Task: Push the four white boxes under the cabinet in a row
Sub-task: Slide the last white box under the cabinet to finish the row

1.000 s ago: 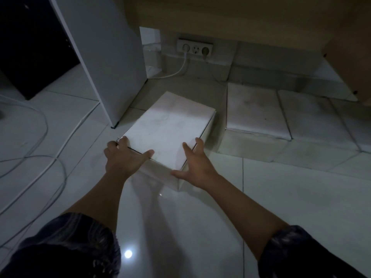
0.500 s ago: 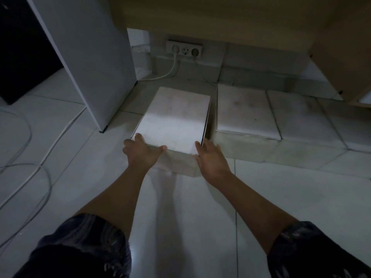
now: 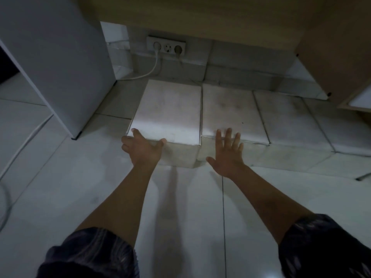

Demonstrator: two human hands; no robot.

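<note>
Several white boxes lie side by side on the tiled floor under a wooden cabinet (image 3: 200, 15). The leftmost box (image 3: 170, 109) is brightly lit near its front and touches the second box (image 3: 230, 111); a third box (image 3: 287, 115) and a fourth box (image 3: 347, 133) follow to the right. My left hand (image 3: 140, 149) presses on the front left corner of the leftmost box, thumb on its top edge. My right hand (image 3: 226, 153) is flat with fingers spread against the front of the second box, holding nothing.
A white panel (image 3: 60, 67) stands upright to the left of the boxes. A wall socket strip (image 3: 166, 47) with a white cable (image 3: 148, 71) sits behind them. More cables (image 3: 24, 145) trail on the floor at left. A wooden cabinet side (image 3: 337, 57) is at right.
The leftmost box has slid forward and straightened until it lies against the second box. My right hand left that box and moved right, opening flat at the second box's front.
</note>
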